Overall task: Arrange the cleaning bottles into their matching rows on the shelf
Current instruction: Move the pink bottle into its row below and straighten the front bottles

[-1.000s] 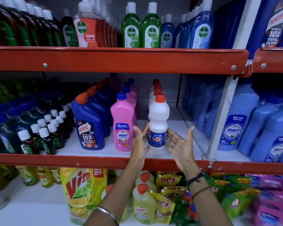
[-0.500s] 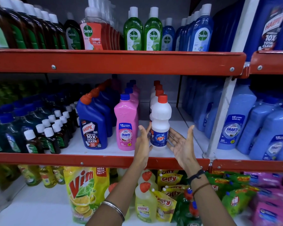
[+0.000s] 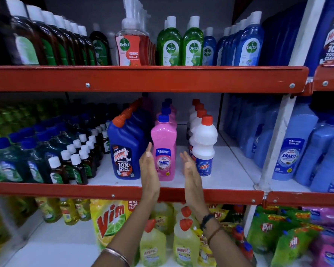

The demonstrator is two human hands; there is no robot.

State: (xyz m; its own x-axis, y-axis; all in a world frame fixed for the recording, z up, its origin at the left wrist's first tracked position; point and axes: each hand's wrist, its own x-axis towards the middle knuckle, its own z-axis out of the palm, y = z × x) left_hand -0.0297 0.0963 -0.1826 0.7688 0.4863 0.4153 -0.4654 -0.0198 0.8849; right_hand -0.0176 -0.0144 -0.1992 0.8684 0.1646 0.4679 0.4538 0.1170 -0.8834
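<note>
- A shop aisle: red-edged metal shelving stacked with cleaning products, the middle shelf [image 3: 229,170] white-boarded and bearing rows that ran front to back.
- Head view: the left hand [image 3: 148,170] and right hand [image 3: 191,170] stood flat and open, palms facing each other, on either side of the front pink Shakti bottle [image 3: 164,151]. Neither hand gripped anything; the left looked to be just touching or nearly touching the bottle's side, and I cannot tell which.
- The pink Shakti bottle stood upright at the head of its pink row, just beside the blue Harpic bottle [image 3: 124,151] on its left, with the white Rin bottle [image 3: 203,145] heading the red-capped row on its right.
- Risk, as a judgement: the right hand sat in the narrow gap between the pink and white rows, so a push sideways could knock the tall white Rin bottle, and its row might topple like dominoes. Squeezing the pink row from the front alone could also tilt the lead bottle off the shelf lip onto the yellow Harpic bottles [image 3: 185,245] below.
- Against the picture half a second earlier: both hands had then bracketed the white Rin bottle, fingers spread; they had since shifted left to the pink row and closed up flat. The white bottle was left standing where it was.
</note>
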